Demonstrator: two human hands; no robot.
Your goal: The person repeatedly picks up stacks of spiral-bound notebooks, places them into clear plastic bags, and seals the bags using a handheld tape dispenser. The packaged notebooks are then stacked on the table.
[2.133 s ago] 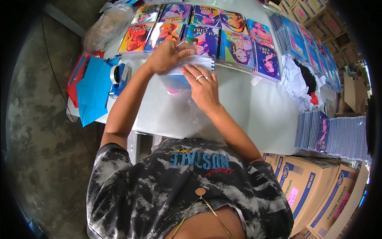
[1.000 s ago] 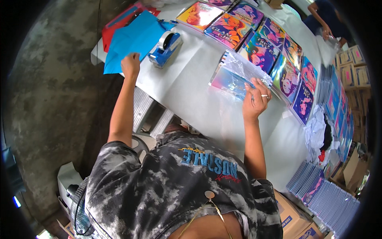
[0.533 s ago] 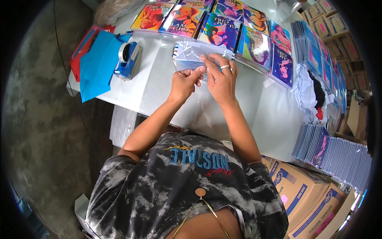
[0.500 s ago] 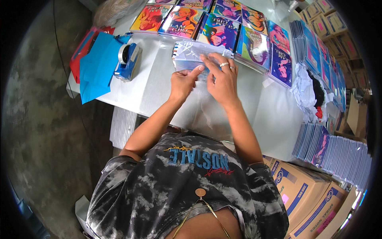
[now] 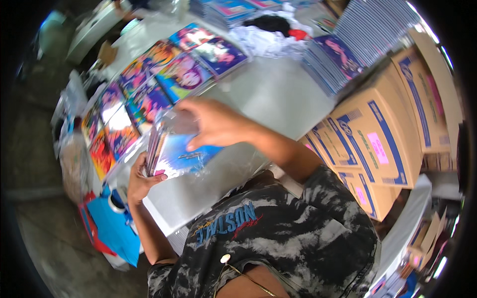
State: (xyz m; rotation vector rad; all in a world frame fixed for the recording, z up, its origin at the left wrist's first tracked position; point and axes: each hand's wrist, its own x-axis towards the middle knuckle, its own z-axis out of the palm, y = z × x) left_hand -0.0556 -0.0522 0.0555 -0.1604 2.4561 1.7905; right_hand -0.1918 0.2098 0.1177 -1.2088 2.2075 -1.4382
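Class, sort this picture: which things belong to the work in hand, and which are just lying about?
In the work:
notebook bundle in clear plastic
left hand, gripping its left end
right hand, thumb on its cover
rows of bright notebooks, probably
tape dispenser, probably

Just lying about, as far as one can judge:
blue sheet
crumpled white paper
cardboard boxes

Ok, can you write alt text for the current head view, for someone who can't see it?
A person's left hand and right hand hold a clear-wrapped pack of notebooks at a table. Colourful notebooks lie in rows beyond it, with a blue sheet to the left and cartons to the right.
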